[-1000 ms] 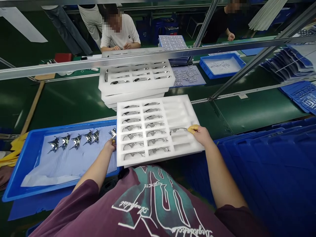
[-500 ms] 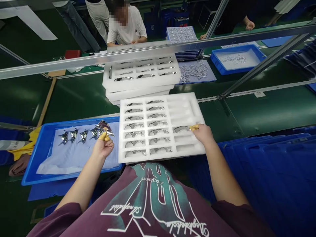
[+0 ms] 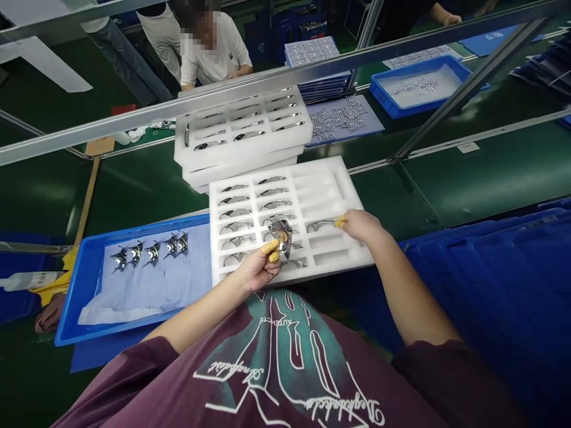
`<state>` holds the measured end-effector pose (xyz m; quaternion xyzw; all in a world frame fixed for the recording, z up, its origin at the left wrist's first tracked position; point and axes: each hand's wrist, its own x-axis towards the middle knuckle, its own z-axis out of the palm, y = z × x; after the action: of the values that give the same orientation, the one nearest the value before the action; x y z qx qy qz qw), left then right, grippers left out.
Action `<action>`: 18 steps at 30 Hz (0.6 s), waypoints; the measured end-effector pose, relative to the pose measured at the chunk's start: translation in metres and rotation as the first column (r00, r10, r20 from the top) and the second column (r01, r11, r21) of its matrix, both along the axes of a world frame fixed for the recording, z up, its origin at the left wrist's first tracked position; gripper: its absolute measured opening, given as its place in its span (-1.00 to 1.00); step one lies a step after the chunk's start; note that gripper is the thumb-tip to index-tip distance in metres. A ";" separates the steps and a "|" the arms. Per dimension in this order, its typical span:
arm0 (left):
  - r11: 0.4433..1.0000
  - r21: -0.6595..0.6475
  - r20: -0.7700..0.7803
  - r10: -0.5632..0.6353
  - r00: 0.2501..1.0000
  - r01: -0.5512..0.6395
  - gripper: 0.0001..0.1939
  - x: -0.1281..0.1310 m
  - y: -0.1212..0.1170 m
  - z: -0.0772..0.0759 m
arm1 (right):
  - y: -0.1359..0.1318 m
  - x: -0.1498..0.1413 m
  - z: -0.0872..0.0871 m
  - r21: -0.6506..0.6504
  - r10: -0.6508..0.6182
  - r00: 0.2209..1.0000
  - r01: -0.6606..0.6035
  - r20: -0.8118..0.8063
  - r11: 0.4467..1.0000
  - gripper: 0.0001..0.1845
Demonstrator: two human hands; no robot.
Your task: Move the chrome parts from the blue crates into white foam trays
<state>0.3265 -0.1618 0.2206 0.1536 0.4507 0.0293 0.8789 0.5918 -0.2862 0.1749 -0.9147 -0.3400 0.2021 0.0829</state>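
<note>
Far left, a bottle (image 3: 31, 280) lies with its long axis roughly left to right, beside a yellow cloth (image 3: 68, 276). Next, a blue tray (image 3: 66, 315) lined with paper (image 3: 147, 297). On the paper, towards the far side, five shiny parts (image 3: 152, 254) in a loose row; pointed corners stick out, the two rightmost nearly touching.

Beyond the work area, a foam stack (image 3: 241, 169). Nearer, overlapping the blue tray's right end in view, a foam tray (image 3: 319, 184) with three columns of slots. Parts in the left and middle columns lie crosswise, long axes left to right.

Left hand (image 3: 259, 268), yellow covers on the fingertips: narrow pinch on a shiny piece (image 3: 284, 238), raised over the middle column. Its long axis runs roughly up and down in view, across the slots; slightly blurred, cannot tell which end is its front.

Right column: a curved piece (image 3: 320, 225) sits at a slot, long axis left to right along it. Right hand (image 3: 362, 226) pinches its right end, fingertips pointing left. Far right, stacked blue trays (image 3: 495, 285).
</note>
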 end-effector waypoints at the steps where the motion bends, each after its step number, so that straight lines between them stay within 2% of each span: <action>1: 1.000 -0.009 0.004 -0.014 1.000 0.014 -0.65 0.007 -0.003 0.002 | -0.002 -0.005 0.003 0.095 -0.031 0.999 0.034 -0.036 0.995 -0.80; 2: 1.000 -0.016 0.004 -0.022 1.000 0.022 -0.64 0.014 -0.006 0.004 | -0.005 -0.012 0.007 0.220 -0.064 0.993 0.084 -0.095 0.972 -0.73; 3: 0.999 -0.023 0.001 -0.023 1.000 0.023 -0.64 0.020 -0.009 0.006 | -0.009 -0.023 0.010 0.356 -0.085 0.979 0.146 -0.184 0.923 -0.66; 5: 0.999 -0.036 -0.011 -0.016 1.000 0.016 -0.65 0.031 -0.016 0.008 | -0.014 -0.053 0.017 0.568 -0.042 0.903 0.304 -0.427 0.764 -0.55; 6: 0.999 -0.044 -0.015 -0.015 1.000 0.015 -0.66 0.036 -0.019 0.008 | -0.015 -0.070 0.020 0.611 0.022 0.834 0.385 -0.551 0.691 -0.52; 9: 0.998 -0.055 -0.014 -0.026 1.000 0.025 -0.68 0.047 -0.031 0.004 | -0.015 -0.115 0.022 0.533 0.097 0.596 0.621 -0.797 0.574 -0.50; 11: 0.998 -0.043 -0.009 -0.043 0.999 0.042 -0.68 0.052 -0.038 -0.001 | -0.014 -0.134 0.019 0.445 0.066 0.484 0.731 -0.872 0.517 -0.51; 12: 0.998 -0.031 -0.010 -0.055 0.998 0.054 -0.67 0.054 -0.041 -0.003 | -0.015 -0.139 0.016 0.416 0.049 0.452 0.767 -0.891 0.489 -0.51; 14: 0.996 0.002 -0.021 -0.091 0.996 0.091 -0.64 0.054 -0.046 -0.009 | -0.018 -0.140 0.009 0.405 0.012 0.446 0.802 -0.895 0.440 -0.52; 15: 0.992 0.019 -0.031 -0.125 0.992 0.126 -0.65 0.052 -0.048 -0.011 | -0.021 -0.137 0.005 0.431 -0.011 0.478 0.801 -0.878 0.415 -0.53; 17: 0.970 0.057 -0.053 -0.233 0.971 0.236 -0.70 0.047 -0.051 -0.016 | -0.029 -0.124 -0.001 0.555 -0.042 0.615 0.736 -0.787 0.387 -0.55; 18: 0.948 0.075 -0.060 -0.304 0.951 0.308 -0.72 0.043 -0.052 -0.017 | -0.035 -0.114 -0.003 0.635 -0.043 0.704 0.663 -0.708 0.396 -0.58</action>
<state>0.3692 -0.2140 0.2033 0.2591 0.4407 -0.0923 0.8545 0.4781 -0.3210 0.1723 -0.6830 -0.1310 0.2511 0.6733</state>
